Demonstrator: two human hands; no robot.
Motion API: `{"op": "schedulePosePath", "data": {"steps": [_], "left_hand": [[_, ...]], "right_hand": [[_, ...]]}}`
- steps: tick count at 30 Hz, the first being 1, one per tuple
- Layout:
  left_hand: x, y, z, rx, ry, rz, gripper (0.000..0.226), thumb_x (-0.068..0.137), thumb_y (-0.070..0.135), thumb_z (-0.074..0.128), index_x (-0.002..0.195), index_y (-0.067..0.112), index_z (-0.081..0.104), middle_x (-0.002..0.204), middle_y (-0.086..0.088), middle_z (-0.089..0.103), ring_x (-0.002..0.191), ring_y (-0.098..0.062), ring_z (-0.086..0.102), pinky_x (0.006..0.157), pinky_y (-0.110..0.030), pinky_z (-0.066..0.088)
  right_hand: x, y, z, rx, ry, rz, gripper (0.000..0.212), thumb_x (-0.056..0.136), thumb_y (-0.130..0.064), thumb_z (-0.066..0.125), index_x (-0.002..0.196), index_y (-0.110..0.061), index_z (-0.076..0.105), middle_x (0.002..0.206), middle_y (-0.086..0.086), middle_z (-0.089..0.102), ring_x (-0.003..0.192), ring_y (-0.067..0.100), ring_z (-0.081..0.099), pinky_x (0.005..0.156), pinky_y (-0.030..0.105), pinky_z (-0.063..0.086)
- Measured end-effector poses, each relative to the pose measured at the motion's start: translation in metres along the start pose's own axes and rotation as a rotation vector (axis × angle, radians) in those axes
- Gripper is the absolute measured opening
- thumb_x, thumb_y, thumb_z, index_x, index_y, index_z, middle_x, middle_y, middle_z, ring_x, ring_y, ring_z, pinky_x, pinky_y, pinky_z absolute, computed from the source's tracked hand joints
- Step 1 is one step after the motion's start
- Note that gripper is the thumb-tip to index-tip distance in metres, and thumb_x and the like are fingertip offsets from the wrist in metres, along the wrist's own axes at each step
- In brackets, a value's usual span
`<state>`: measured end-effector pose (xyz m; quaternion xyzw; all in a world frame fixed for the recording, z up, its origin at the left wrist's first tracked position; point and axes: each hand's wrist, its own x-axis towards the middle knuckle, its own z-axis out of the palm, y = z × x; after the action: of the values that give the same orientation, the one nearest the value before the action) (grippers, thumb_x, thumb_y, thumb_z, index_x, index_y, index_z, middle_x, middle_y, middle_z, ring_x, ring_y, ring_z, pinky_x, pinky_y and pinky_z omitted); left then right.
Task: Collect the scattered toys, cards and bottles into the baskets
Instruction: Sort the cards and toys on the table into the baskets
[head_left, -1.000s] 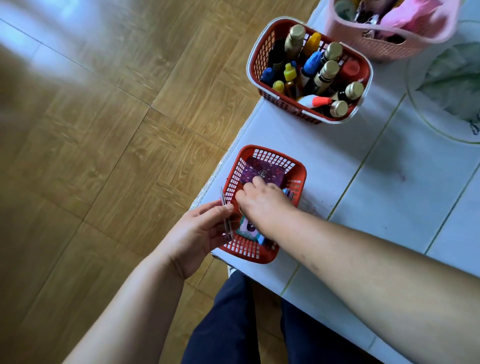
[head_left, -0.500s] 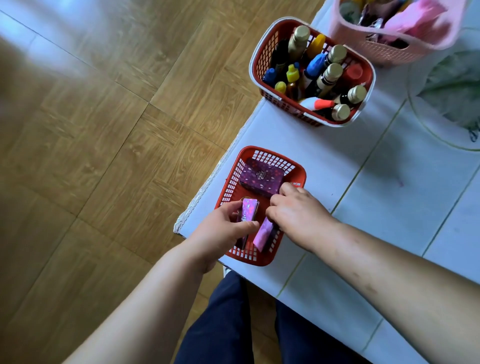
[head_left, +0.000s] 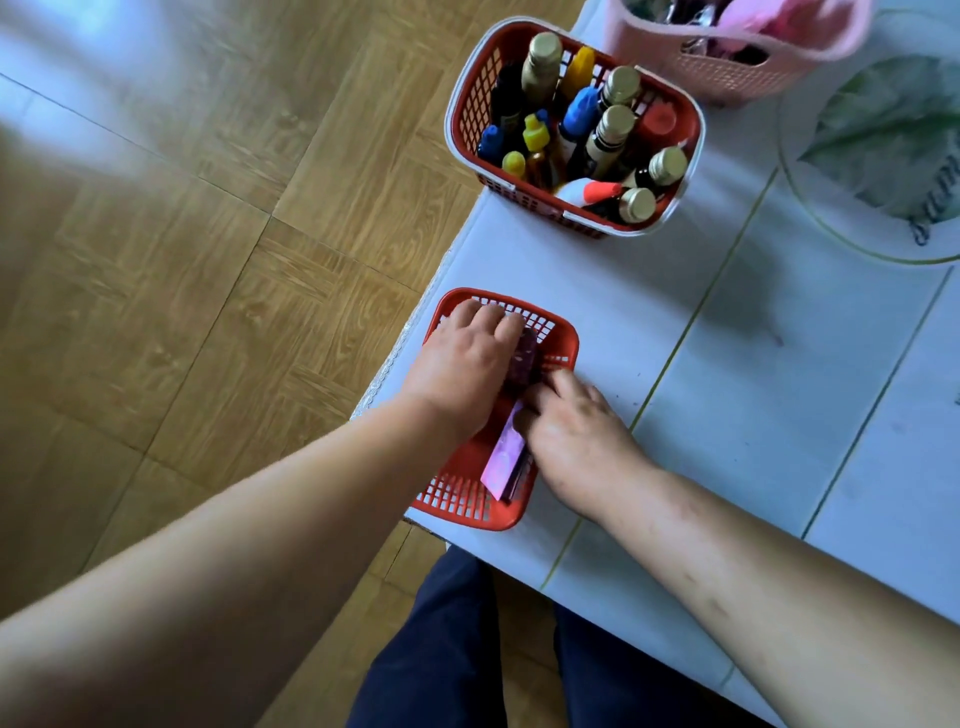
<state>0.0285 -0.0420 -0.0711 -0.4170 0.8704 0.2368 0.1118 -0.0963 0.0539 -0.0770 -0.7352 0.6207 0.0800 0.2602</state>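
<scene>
A small red basket (head_left: 457, 501) sits at the table's near left corner. Inside it a pink card pack (head_left: 503, 462) stands on edge along the right wall, and a dark purple card box (head_left: 524, 358) is tilted on edge further in. My left hand (head_left: 462, 364) lies over the far half of the basket, its fingers curled down beside the purple box and hiding most of it. My right hand (head_left: 576, 431) pinches the top of the pink pack, with one finger reaching to the basket's right rim.
A larger red basket (head_left: 462, 119) full of upright bottles stands further back on the white tablecloth (head_left: 727, 364). A pink basket (head_left: 727, 73) holding toys is behind it. The table edge runs along the left, with wooden floor (head_left: 208, 260) beyond it.
My left hand has let go of its pink pack and moved to the basket's far end, onto the purple box, which now stands on edge. The right hand stays on the pink pack.
</scene>
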Motion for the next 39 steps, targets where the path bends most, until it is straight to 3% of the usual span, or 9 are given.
{"op": "schedulePosePath", "data": {"steps": [2, 5, 10, 16, 24, 27, 29, 32, 39], "left_hand": [[0.006, -0.002, -0.001, 0.136, -0.032, 0.064, 0.047, 0.069, 0.007, 0.063, 0.116, 0.006, 0.059, 0.115, -0.017, 0.057, 0.106, -0.04, 0.053, 0.087, -0.054, 0.05], [0.002, -0.006, 0.002, 0.219, 0.0, 0.142, 0.045, 0.075, 0.016, 0.039, 0.111, 0.005, 0.064, 0.11, -0.017, 0.058, 0.104, -0.04, 0.055, 0.084, -0.051, 0.052], [-0.003, -0.011, 0.002, 0.242, 0.089, 0.123, 0.057, 0.072, 0.018, 0.041, 0.124, 0.006, 0.063, 0.117, -0.023, 0.059, 0.101, -0.042, 0.059, 0.083, -0.044, 0.054], [-0.04, 0.017, 0.01, -0.288, -0.033, -0.315, 0.039, 0.092, 0.026, 0.036, 0.121, 0.011, 0.058, 0.114, -0.012, 0.061, 0.103, -0.034, 0.06, 0.084, -0.043, 0.049], [-0.072, 0.045, 0.042, -0.463, -0.227, -0.43, 0.039, 0.102, 0.023, 0.041, 0.14, 0.024, 0.05, 0.139, -0.003, 0.054, 0.124, -0.022, 0.053, 0.098, -0.03, 0.043], [-0.072, 0.044, 0.037, -0.448, -0.238, -0.402, 0.045, 0.102, 0.022, 0.041, 0.147, 0.026, 0.041, 0.141, -0.002, 0.05, 0.126, -0.023, 0.05, 0.099, -0.031, 0.042], [-0.073, 0.041, 0.033, -0.434, -0.299, -0.363, 0.052, 0.102, 0.02, 0.04, 0.152, 0.029, 0.031, 0.144, -0.001, 0.045, 0.128, -0.023, 0.048, 0.098, -0.031, 0.041], [-0.074, 0.042, 0.028, -0.367, -0.455, -0.294, 0.064, 0.099, 0.026, 0.045, 0.155, 0.03, 0.015, 0.145, -0.001, 0.041, 0.128, -0.025, 0.048, 0.099, -0.034, 0.043], [-0.067, 0.048, 0.022, -0.323, -0.394, -0.289, 0.068, 0.098, 0.031, 0.046, 0.156, 0.017, 0.013, 0.15, -0.006, 0.037, 0.133, -0.025, 0.043, 0.106, -0.036, 0.04]], "right_hand": [[-0.003, 0.002, 0.003, 0.027, 0.026, -0.01, 0.016, 0.077, -0.014, 0.055, 0.087, -0.011, 0.066, 0.098, 0.009, 0.057, 0.104, 0.037, 0.052, 0.08, 0.047, 0.051], [-0.009, 0.005, 0.005, 0.03, 0.1, -0.039, 0.015, 0.066, -0.009, 0.07, 0.081, -0.012, 0.067, 0.09, 0.007, 0.06, 0.098, 0.034, 0.055, 0.077, 0.044, 0.054], [-0.017, 0.007, 0.012, 0.065, 0.148, -0.035, 0.02, 0.073, -0.008, 0.068, 0.093, -0.01, 0.067, 0.108, 0.01, 0.061, 0.12, 0.036, 0.05, 0.087, 0.05, 0.052], [-0.023, 0.006, 0.019, 0.077, 0.278, -0.046, 0.035, 0.081, -0.008, 0.043, 0.101, -0.006, 0.07, 0.121, 0.014, 0.062, 0.127, 0.039, 0.048, 0.093, 0.053, 0.05], [-0.032, -0.003, 0.013, 0.234, 0.376, 0.211, 0.052, 0.08, -0.015, 0.07, 0.129, -0.008, 0.054, 0.132, 0.016, 0.051, 0.121, 0.035, 0.05, 0.104, 0.043, 0.041], [-0.031, -0.01, 0.003, 0.581, 0.154, 0.582, 0.059, 0.091, -0.03, 0.06, 0.142, -0.011, 0.036, 0.135, 0.011, 0.049, 0.122, 0.028, 0.051, 0.096, 0.036, 0.044], [-0.024, -0.01, 0.006, 0.683, -0.055, 0.702, 0.043, 0.096, -0.038, 0.048, 0.131, -0.015, 0.042, 0.122, 0.01, 0.06, 0.11, 0.03, 0.058, 0.085, 0.034, 0.048], [-0.016, -0.014, 0.013, 0.811, -0.073, 0.699, 0.021, 0.098, -0.036, 0.04, 0.099, -0.017, 0.049, 0.096, 0.011, 0.064, 0.086, 0.032, 0.065, 0.072, 0.046, 0.057], [-0.015, -0.006, 0.016, 0.765, -0.078, 0.684, 0.024, 0.099, -0.034, 0.039, 0.099, -0.015, 0.053, 0.092, 0.008, 0.063, 0.082, 0.03, 0.063, 0.072, 0.047, 0.056]]}}
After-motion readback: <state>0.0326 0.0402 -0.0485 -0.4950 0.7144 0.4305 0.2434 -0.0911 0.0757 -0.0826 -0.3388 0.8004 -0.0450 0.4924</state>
